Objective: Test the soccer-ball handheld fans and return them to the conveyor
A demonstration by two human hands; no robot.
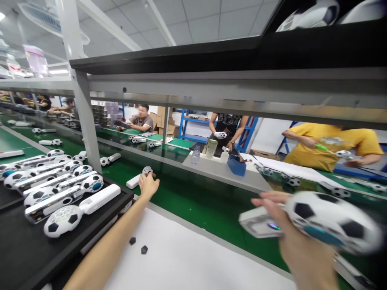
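Observation:
My left hand reaches over the green conveyor belt, its fingers curved round the ball-shaped head of a white soccer-ball handheld fan. That fan lies on the belt, its handle pointing left. In my right hand is another soccer-ball handheld fan, raised at the right and blurred by motion. Its head is white with black patches and a blue opening, and a small display glows on its handle. Two black pentagon pieces lie on the white work surface between my arms.
A black tray at left carries several fans. More fans lie along the belt. A metal post and an overhead shelf stand close in front. Across the belt, co-workers handle parts near a blue bin.

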